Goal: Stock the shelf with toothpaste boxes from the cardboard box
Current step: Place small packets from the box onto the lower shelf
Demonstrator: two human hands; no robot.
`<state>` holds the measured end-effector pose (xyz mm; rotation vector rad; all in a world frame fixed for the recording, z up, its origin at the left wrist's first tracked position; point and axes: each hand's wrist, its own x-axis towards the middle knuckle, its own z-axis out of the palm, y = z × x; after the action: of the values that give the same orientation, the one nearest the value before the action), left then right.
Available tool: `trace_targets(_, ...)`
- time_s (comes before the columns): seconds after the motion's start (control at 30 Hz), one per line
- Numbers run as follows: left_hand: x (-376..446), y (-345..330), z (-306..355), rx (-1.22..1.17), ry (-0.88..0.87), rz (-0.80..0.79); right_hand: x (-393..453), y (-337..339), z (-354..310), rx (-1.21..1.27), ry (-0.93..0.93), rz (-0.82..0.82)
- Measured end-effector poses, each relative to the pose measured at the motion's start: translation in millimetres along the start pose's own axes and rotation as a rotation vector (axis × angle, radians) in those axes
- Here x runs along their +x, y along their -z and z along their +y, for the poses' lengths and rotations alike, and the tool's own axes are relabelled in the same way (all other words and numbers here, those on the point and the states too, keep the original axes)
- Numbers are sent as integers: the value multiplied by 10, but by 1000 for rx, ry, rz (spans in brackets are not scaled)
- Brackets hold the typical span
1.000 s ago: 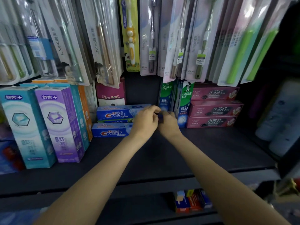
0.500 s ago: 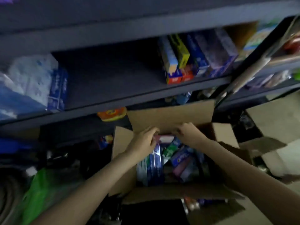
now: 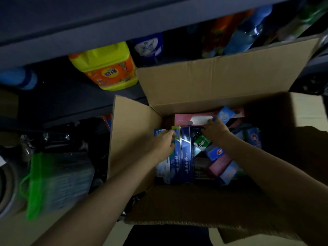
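Note:
An open cardboard box point(image 3: 221, 80) stands on the floor below the shelves, its flaps spread. Inside lie several toothpaste boxes: blue ones point(image 3: 185, 157) side by side at the left, a pink one point(image 3: 193, 119) along the far wall, and mixed pink, blue and green ones at the right. My left hand point(image 3: 162, 143) reaches in and curls its fingers on the top end of a blue-and-green box point(image 3: 175, 137). My right hand point(image 3: 215, 130) is deeper in, fingers bent over the dark blue boxes beside a green box point(image 3: 201, 141); what it holds is hidden.
A yellow-and-orange jug point(image 3: 106, 66) and a blue pack point(image 3: 148, 47) stand on the lowest shelf behind the carton. A green mesh bag point(image 3: 40, 181) and dark clutter lie on the floor at the left. Grey shelf edges point(image 3: 106, 29) run overhead.
My view dropped from the toothpaste shelf down to the carton on the floor. Both hands left the shelf and went down into the box among the toothpaste packs.

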<state>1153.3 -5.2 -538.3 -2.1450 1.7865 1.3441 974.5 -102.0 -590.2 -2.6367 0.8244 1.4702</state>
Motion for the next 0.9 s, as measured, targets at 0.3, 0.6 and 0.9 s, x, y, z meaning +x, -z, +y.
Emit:
trace_targets(0.3,-96,264,348,-293,64,-31,-641,368,243,256,6,229)
trace_targets(0.6,-1387,2383,1544,-559,-150,31,-2688,2064,821,507,-6,676)
trace_targets(0.9,-2775,4387,2678,-605,-554,606,-4220,3740,1509,698,-157,1355)
